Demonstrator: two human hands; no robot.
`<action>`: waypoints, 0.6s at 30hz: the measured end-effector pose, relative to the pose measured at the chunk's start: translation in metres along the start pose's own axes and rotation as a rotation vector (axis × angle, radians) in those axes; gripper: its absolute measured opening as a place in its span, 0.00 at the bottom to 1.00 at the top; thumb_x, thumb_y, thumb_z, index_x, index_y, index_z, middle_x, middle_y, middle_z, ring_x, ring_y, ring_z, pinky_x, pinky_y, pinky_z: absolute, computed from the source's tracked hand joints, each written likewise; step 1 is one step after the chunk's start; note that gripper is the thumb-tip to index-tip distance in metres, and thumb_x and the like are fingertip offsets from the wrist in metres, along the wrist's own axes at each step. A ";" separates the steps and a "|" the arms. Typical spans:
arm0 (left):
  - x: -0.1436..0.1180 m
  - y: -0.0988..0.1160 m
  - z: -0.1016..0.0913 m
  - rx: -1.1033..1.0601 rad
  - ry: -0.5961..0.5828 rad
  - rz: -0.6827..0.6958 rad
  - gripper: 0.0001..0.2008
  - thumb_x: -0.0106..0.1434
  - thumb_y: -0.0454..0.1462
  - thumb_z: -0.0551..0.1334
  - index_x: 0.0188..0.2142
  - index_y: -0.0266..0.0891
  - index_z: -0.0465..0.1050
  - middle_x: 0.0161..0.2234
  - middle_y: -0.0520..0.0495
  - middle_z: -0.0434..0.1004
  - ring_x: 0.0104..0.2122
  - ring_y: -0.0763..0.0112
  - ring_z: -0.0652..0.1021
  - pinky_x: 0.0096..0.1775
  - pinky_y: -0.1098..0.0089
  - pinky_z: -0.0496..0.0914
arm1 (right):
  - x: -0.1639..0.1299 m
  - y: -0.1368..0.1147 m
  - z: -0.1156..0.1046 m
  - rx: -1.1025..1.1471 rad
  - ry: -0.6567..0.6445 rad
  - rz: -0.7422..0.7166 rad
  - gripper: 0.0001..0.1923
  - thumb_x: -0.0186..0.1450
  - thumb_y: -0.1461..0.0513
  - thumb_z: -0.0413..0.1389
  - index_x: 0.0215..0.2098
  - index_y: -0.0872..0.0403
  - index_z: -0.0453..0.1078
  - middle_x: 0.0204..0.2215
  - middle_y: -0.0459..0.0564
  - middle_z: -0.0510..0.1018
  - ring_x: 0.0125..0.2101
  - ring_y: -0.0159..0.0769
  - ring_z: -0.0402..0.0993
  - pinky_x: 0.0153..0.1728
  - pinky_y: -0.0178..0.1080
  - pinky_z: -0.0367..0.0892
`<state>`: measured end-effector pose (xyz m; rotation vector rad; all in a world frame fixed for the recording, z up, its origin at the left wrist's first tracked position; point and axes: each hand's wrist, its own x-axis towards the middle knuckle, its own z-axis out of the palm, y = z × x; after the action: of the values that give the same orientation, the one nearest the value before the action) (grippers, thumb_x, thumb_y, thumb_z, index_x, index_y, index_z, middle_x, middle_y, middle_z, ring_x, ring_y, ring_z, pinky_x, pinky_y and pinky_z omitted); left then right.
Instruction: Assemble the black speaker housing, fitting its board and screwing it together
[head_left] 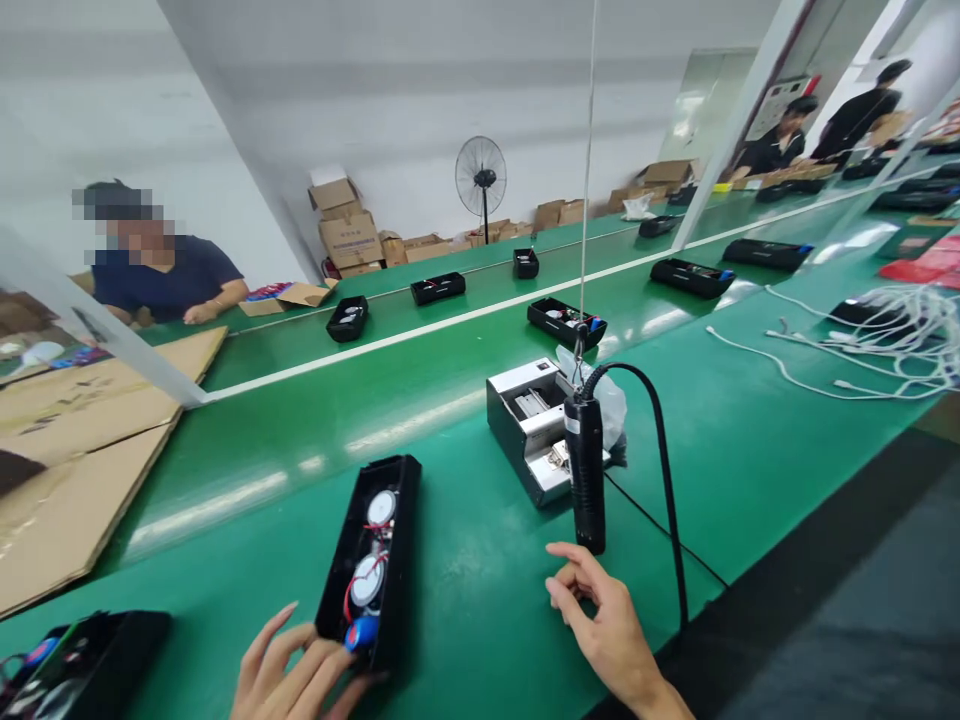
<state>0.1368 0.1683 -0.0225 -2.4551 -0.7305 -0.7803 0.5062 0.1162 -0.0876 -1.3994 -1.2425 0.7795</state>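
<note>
Left hand [296, 672] grips near end of open black speaker housing [367, 560], flat on green tabletop [487, 600]. Right hand [600, 625] empty, fingers loosely curled, just below hanging electric screwdriver [586, 485]; metal box [529, 425] beyond.

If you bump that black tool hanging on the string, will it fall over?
Probably not. The black tool hangs from a string above, so it would likely swing, not tip. Its stiff-looking cable may tug it back. The right hand is just below it.
</note>
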 end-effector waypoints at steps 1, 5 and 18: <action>0.008 0.000 0.006 0.016 -0.008 -0.047 0.03 0.67 0.35 0.69 0.37 0.46 0.77 0.28 0.57 0.81 0.33 0.66 0.78 0.66 0.57 0.64 | -0.001 0.002 0.001 -0.005 -0.013 -0.008 0.15 0.74 0.53 0.56 0.52 0.53 0.73 0.24 0.44 0.77 0.24 0.35 0.75 0.28 0.35 0.74; 0.033 -0.007 0.029 -0.030 -0.127 -0.312 0.08 0.74 0.38 0.60 0.37 0.46 0.76 0.31 0.53 0.81 0.42 0.59 0.77 0.62 0.51 0.65 | -0.002 0.009 0.004 -0.046 -0.051 -0.053 0.15 0.74 0.54 0.56 0.54 0.51 0.74 0.24 0.44 0.77 0.23 0.35 0.75 0.26 0.35 0.74; 0.081 -0.143 0.119 0.069 -0.184 -0.837 0.13 0.71 0.35 0.59 0.52 0.38 0.75 0.51 0.40 0.76 0.49 0.54 0.75 0.52 0.50 0.72 | 0.005 0.019 0.008 -0.251 -0.151 -0.122 0.15 0.75 0.53 0.53 0.54 0.48 0.74 0.25 0.44 0.78 0.20 0.36 0.74 0.25 0.37 0.71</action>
<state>0.1529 0.3709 -0.0220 -2.1317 -1.8721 -0.7759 0.5048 0.1256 -0.1070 -1.4687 -1.5716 0.6712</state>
